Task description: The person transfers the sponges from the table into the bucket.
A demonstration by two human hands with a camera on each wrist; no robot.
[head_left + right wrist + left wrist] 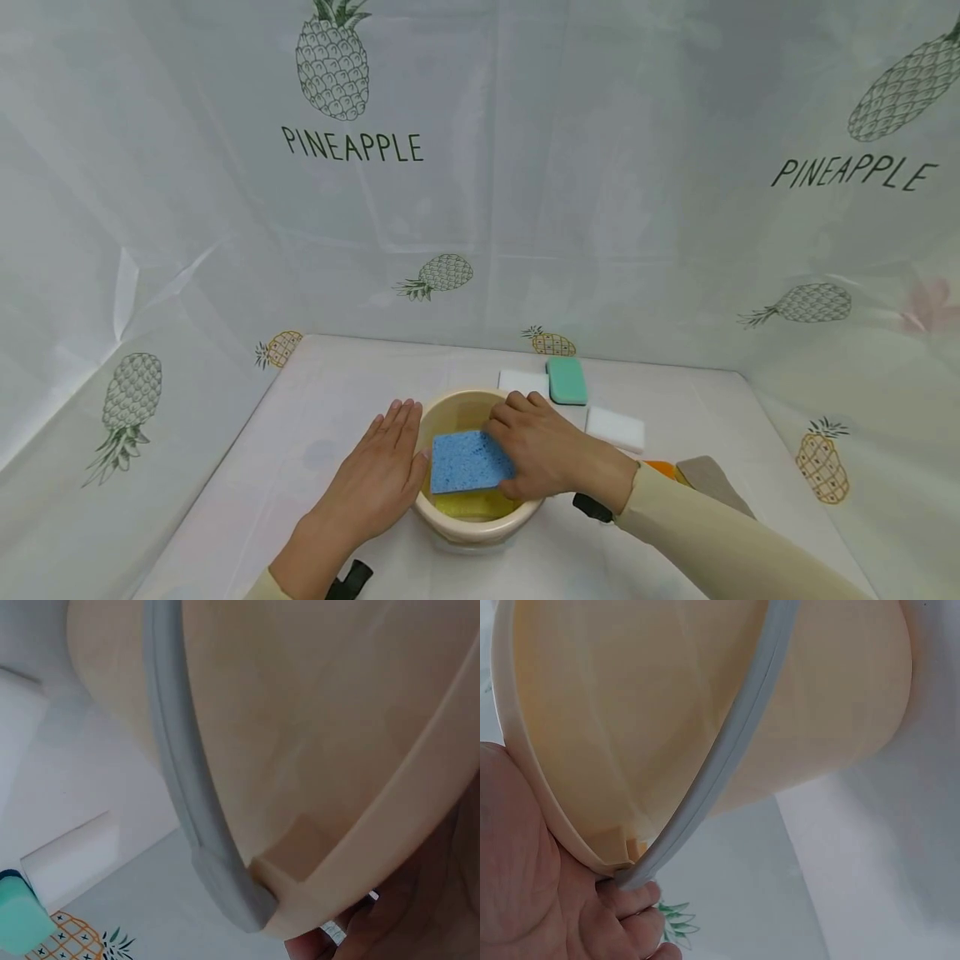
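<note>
A cream bucket stands on the table with its grey handle hanging down the near side. A blue sponge lies flat across the bucket's opening. My right hand reaches over the right rim and grips that sponge's right end between thumb and curled fingers. Against the left rim rests my left hand, its fingers straight and pointing away from me. Something yellow shows under the blue sponge inside the bucket; its kind is partly hidden. Both wrist views show mainly the bucket's outer wall.
Behind the bucket on the right are a green sponge, a white block and another white block. An orange piece and a grey-brown piece lie partly behind my right sleeve. A pineapple-print sheet surrounds the table.
</note>
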